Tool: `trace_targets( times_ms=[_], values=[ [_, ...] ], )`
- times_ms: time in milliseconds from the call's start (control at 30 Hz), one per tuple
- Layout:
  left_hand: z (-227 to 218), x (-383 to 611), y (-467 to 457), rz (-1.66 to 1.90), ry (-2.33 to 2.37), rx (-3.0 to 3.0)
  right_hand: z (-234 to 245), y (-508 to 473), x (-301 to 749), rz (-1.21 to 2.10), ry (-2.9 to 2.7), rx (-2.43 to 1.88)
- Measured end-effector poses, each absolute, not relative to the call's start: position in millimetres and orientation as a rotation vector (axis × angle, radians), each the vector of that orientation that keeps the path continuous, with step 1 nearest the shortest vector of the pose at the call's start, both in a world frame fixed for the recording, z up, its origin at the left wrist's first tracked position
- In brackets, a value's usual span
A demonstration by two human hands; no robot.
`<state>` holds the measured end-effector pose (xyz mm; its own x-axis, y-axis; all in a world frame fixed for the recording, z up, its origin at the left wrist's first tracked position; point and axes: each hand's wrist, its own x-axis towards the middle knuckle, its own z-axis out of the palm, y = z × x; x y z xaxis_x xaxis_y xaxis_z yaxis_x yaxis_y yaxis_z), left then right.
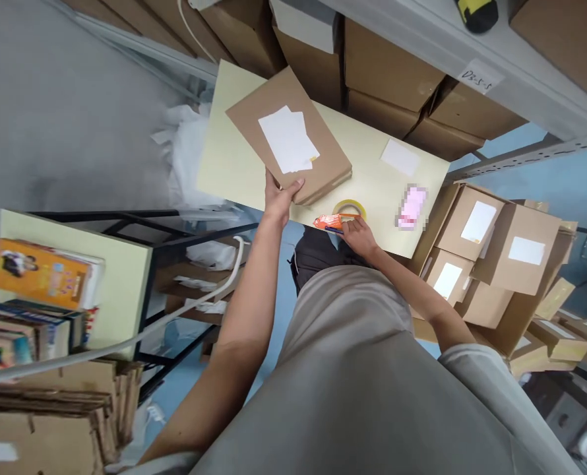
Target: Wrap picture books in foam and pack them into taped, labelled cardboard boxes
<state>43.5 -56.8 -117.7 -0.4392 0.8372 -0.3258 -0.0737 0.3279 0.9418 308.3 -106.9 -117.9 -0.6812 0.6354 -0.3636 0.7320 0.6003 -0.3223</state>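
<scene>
A flat cardboard box [323, 135] lies tilted on the pale tabletop [239, 158], with white paper labels [286, 140] on top. My left hand [279, 198] grips its near left corner, the thumb over the upper face. At the table's near edge my right hand [357, 234] is closed with fingers bent, beside a bright orange object [327, 221] and a thin blue stick-like piece [334, 230]. What exactly sits inside those fingers is hidden. Just behind them lies a roll of yellow tape [360, 206].
A blurred pink item [412, 206] and a white sheet [400, 156] lie on the table's right part. Large cartons [387, 63] line the shelf behind. Right of me, an open carton [432, 231] holds labelled boxes; to the left are books [41, 274] and flattened cardboard [41, 429].
</scene>
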Motion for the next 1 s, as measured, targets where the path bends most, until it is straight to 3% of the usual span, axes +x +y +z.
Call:
trace_targets(
  times_ms=[233, 400, 700, 1000],
  values=[
    [-138.0, 43.7, -54.8, 1.274, 1.586, 0.640, -111.3, -112.8, 372.8, -0.613, 2.552, 1.264],
    [-142.6, 43.5, -52.4, 1.273, 1.553, 0.637, -102.6, -78.0, 448.0, -0.382, 2.431, 1.542],
    [-136.4, 40.5, -51.0, 1.188, 1.503, 0.646, -99.8, 29.5, 395.8, -0.298, 2.470, 1.522],
    [-108.2, 5.1, -37.5, 0.957, 1.499, 0.738, -91.5, 15.2, 392.9, -0.413, 2.528, 1.283]
  ],
)
